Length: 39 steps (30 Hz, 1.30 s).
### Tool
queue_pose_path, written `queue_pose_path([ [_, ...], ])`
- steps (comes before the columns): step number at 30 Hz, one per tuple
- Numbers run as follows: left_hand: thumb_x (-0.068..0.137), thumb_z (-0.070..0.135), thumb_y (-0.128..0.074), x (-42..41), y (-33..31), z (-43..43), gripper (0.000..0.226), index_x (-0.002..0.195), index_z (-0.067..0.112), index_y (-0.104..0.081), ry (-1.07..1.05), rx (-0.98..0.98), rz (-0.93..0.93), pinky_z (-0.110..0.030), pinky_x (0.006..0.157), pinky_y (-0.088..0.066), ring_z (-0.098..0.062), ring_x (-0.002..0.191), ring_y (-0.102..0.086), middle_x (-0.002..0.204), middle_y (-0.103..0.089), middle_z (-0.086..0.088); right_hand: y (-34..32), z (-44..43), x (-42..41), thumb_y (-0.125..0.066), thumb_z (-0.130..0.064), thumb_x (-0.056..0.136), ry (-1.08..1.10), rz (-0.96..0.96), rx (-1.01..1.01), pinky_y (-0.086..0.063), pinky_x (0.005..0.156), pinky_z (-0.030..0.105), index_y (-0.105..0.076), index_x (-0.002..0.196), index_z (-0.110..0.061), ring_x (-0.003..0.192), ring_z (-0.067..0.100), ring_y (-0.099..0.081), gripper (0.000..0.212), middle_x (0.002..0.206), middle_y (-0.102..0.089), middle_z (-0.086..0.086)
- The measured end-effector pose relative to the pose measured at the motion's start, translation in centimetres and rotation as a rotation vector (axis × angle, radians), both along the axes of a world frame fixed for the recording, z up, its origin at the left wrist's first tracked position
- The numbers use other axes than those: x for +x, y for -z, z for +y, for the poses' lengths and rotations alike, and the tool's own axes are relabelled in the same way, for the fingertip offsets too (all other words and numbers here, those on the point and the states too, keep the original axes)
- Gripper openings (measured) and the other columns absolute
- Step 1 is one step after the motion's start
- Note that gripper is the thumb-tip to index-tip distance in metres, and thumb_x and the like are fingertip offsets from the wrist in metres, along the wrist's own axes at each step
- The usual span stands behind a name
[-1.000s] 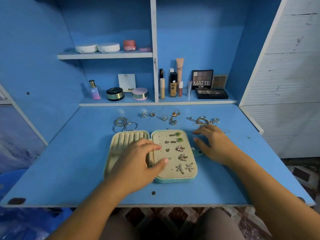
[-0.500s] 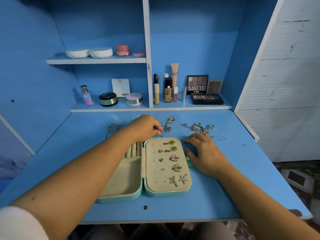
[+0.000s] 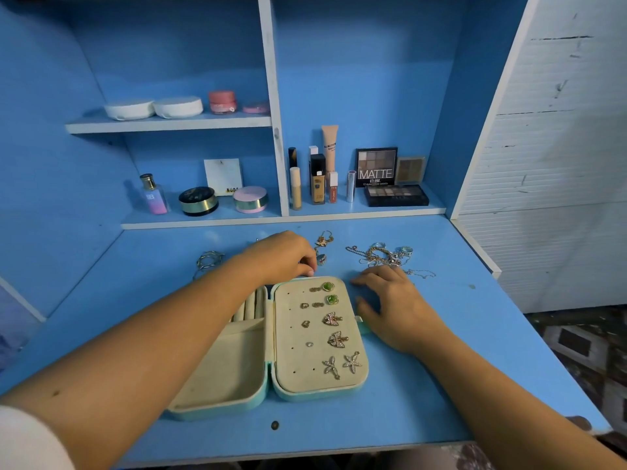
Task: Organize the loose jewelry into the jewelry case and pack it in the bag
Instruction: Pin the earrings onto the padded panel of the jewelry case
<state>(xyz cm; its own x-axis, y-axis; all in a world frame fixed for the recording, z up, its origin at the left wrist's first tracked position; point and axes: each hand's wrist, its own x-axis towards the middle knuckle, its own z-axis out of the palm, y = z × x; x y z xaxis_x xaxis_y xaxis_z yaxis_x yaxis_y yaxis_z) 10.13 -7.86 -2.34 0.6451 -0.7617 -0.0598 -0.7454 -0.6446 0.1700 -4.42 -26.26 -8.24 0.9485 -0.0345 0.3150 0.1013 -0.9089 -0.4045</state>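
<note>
Cream jewelry case [image 3: 295, 354], right grip [image 3: 390, 307] released beside its right edge (left grip [image 3: 281, 257] curled, far edge; hold unclear)

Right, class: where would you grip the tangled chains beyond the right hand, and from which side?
Probably pinch the dense middle of the tangled chains from above: the heap lies flat on the desk, its thin ends trailing loose.
</note>
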Motion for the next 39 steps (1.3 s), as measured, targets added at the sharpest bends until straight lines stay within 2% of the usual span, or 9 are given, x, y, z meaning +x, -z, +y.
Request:
queue_pose_path([
  [4,0.097,0.023,-0.058,-0.5,-0.6,0.4,0.014,0.102,0.017,-0.069,-0.104,-0.157,0.042,-0.030,0.081,-0.046,-0.011,0.088,-0.058,0.100,-0.063,0.003,0.2,-0.1,0.0,-0.056,-0.029,0.088,-0.004,-0.001,0.007,-0.033,0.103,0.028,-0.059,0.124,-0.019,0.118,0.016,-0.039,0.037,0.125,-0.053,-0.004],
  [8,0.096,0.020,-0.059,-4.5,-2.1,2.3,0.008,0.097,0.022,-0.066,-0.186,-0.501,0.162,-0.009,0.070,-0.041,0.003,0.080,-0.057,0.091,-0.063,0.014,0.4,-0.2,0.1,-0.056,-0.028,0.088,-0.010,-0.003,0.003,-0.033,0.104,0.028,-0.059,0.124,-0.018,0.119,0.017,-0.040,0.038,0.125,-0.053,-0.003],
  [14,0.090,0.021,-0.067,-12.6,-0.8,6.2,0.009,0.090,0.029,-0.070,-0.263,-0.617,0.068,-0.001,0.071,-0.040,0.013,0.079,-0.058,0.079,-0.065,0.023,-1.3,-1.7,2.1,-0.052,-0.019,0.094,-0.009,-0.078,0.098,-0.038,0.089,0.028,-0.066,0.111,-0.014,0.107,0.025,-0.049,0.023,0.113,-0.061,0.005],
  [18,0.089,0.027,-0.068,-13.4,0.4,7.1,0.011,0.090,0.038,-0.068,-0.272,-0.614,0.024,-0.004,0.078,-0.041,0.013,0.089,-0.058,0.085,-0.066,0.025,-3.7,-4.8,6.3,-0.051,-0.018,0.095,0.183,0.044,-0.119,-0.038,0.097,0.039,-0.064,0.117,-0.021,0.118,0.028,-0.039,0.026,0.128,-0.053,0.006],
  [21,0.089,0.031,-0.066,-13.0,1.6,7.3,0.008,0.094,0.036,-0.069,-0.285,-0.598,0.042,-0.008,0.083,-0.042,0.013,0.092,-0.057,0.089,-0.066,0.024,-4.5,-6.1,8.3,-0.049,-0.021,0.097,0.190,0.166,-0.211,-0.039,0.099,0.040,-0.064,0.117,-0.024,0.119,0.027,-0.040,0.025,0.130,-0.052,0.005],
  [23,0.089,0.029,-0.067,-12.7,2.4,7.3,0.009,0.095,0.034,-0.069,-0.270,-0.631,0.056,-0.015,0.084,-0.047,0.004,0.092,-0.060,0.091,-0.066,0.022,-4.8,-6.3,9.0,-0.050,-0.023,0.096,0.148,0.223,-0.209,-0.041,0.097,0.039,-0.066,0.113,-0.024,0.117,0.026,-0.043,0.023,0.126,-0.055,0.005],
  [26,0.089,0.026,-0.068,-12.4,3.1,7.2,0.008,0.092,0.032,-0.070,-0.242,-0.634,0.020,-0.013,0.080,-0.042,-0.001,0.091,-0.058,0.087,-0.063,0.025,-5.1,-5.7,9.5,-0.054,-0.023,0.094,0.093,0.303,-0.205,-0.045,0.090,0.033,-0.068,0.108,-0.021,0.106,0.023,-0.052,0.020,0.115,-0.062,0.005],
  [32,0.089,0.026,-0.067,-12.3,3.3,7.2,0.007,0.092,0.031,-0.070,-0.225,-0.652,0.018,-0.007,0.079,-0.038,0.002,0.092,-0.054,0.085,-0.060,0.027,-5.7,-5.0,10.3,-0.056,-0.014,0.093,0.098,0.361,-0.213,-0.038,0.077,0.021,-0.070,0.105,-0.013,0.101,0.018,-0.054,0.019,0.108,-0.064,0.003],
  [39,0.089,0.028,-0.067,-12.3,3.5,7.2,0.006,0.092,0.032,-0.070,-0.208,-0.656,-0.017,-0.008,0.079,-0.039,0.003,0.091,-0.055,0.084,-0.060,0.029,-4.5,-5.7,10.4,-0.062,-0.014,0.089,0.181,0.301,-0.051,-0.038,0.072,0.023,-0.072,0.093,-0.010,0.083,0.017,-0.051,0.011,0.093,-0.063,0.002],
])
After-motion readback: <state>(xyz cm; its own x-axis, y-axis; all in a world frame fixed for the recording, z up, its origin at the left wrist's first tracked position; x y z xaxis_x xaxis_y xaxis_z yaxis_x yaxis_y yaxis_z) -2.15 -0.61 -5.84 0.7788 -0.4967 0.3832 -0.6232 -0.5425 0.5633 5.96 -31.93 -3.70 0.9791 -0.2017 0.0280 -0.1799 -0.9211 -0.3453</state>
